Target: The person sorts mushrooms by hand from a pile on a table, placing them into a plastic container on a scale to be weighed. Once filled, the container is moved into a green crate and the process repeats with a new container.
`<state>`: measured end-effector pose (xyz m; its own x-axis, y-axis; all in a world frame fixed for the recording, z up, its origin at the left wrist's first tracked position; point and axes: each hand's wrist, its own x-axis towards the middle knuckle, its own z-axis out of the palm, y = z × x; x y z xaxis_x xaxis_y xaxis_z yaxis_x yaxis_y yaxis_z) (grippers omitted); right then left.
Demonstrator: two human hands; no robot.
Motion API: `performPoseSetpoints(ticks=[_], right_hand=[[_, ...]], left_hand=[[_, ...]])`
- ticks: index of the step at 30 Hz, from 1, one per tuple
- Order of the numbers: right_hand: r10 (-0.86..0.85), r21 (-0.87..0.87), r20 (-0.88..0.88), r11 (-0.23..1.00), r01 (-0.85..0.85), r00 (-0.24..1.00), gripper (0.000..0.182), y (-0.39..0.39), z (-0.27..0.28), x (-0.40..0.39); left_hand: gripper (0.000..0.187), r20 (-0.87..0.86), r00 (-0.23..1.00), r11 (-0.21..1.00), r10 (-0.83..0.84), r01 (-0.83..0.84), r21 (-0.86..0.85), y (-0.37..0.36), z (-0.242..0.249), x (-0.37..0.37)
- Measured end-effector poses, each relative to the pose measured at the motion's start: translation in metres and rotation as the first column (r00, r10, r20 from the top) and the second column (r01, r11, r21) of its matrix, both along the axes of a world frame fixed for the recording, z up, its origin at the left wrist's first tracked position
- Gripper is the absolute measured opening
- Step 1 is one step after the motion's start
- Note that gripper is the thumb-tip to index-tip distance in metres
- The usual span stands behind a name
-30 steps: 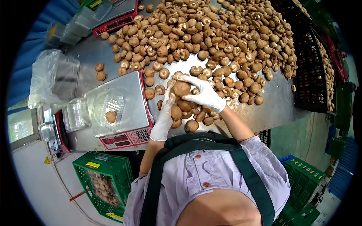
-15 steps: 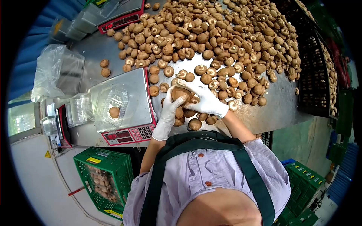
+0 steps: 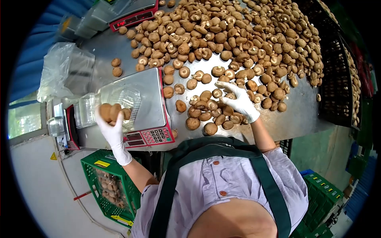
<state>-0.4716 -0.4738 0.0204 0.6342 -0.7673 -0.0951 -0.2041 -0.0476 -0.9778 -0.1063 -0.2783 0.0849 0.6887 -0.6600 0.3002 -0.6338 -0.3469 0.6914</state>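
Note:
My left hand [image 3: 110, 133], in a white glove, is closed around a couple of brown shiitake mushrooms [image 3: 105, 112] at the left side of the scale [image 3: 149, 105]. A clear plastic tray [image 3: 134, 101] lies on the scale's plate beside that hand, with another mushroom [image 3: 126, 114] in it, partly hidden. My right hand [image 3: 243, 104], also gloved, reaches over loose mushrooms [image 3: 212, 105] on the table. Its fingers and thumb are apart around a few mushrooms there, and none is visibly gripped.
A big heap of mushrooms [image 3: 222, 35] covers the back of the metal table [image 3: 186, 131]. Black crates [image 3: 337, 79] stand at the right. A second scale [image 3: 133, 19], a plastic bag [image 3: 59, 71] and stacked trays [image 3: 89, 23] are at the left. A green crate [image 3: 111, 184] sits below.
My hands have parted. The left has moved left to the scale with mushrooms in it; the right has shifted right, from the mushrooms both hands were handling. The view has moved slightly.

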Motion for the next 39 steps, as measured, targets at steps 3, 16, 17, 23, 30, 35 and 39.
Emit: performPoseSetpoints(ticks=[3, 16, 17, 23, 30, 35, 39], right_hand=[[0.063, -0.034, -0.147, 0.997, -0.068, 0.987, 0.044, 0.001, 0.003, 0.003], [0.130, -0.209, -0.265, 0.960, -0.188, 0.955, 0.032, -0.009, -0.007, 0.048], [0.121, -0.244, -0.287, 0.950, -0.195, 0.950, 0.031, -0.013, -0.011, 0.054], [-0.072, -0.590, -0.361, 0.790, -0.168, 0.930, 0.029, -0.034, -0.046, 0.095], [-0.267, -0.712, -0.358, 0.699, -0.076, 0.895, 0.030, -0.047, -0.074, 0.075], [-0.411, -0.674, -0.309, 0.731, 0.107, 0.858, 0.031, -0.032, -0.060, 0.024], [-0.442, -0.582, -0.348, 0.793, 0.180, 0.827, 0.030, -0.013, -0.063, -0.021]], left_hand=[[0.069, 0.161, 0.983, 0.957, -0.088, 0.038, 0.288, 0.005, -0.025, 0.007], [0.039, 0.330, 0.944, 0.999, -0.019, 0.029, -0.025, -0.010, -0.020, -0.018], [0.032, 0.387, 0.921, 0.991, -0.041, 0.087, -0.102, -0.017, -0.017, -0.027], [0.024, 0.084, 0.960, 0.951, -0.268, 0.277, -0.137, -0.050, -0.032, -0.094], [0.047, -0.123, 0.832, 0.795, -0.541, 0.553, 0.250, -0.082, -0.084, -0.152], [0.038, 0.040, 0.749, 0.722, -0.661, 0.622, 0.303, -0.083, -0.129, -0.171], [0.027, -0.026, 0.889, 0.883, -0.458, 0.458, 0.101, -0.090, -0.135, -0.160]])
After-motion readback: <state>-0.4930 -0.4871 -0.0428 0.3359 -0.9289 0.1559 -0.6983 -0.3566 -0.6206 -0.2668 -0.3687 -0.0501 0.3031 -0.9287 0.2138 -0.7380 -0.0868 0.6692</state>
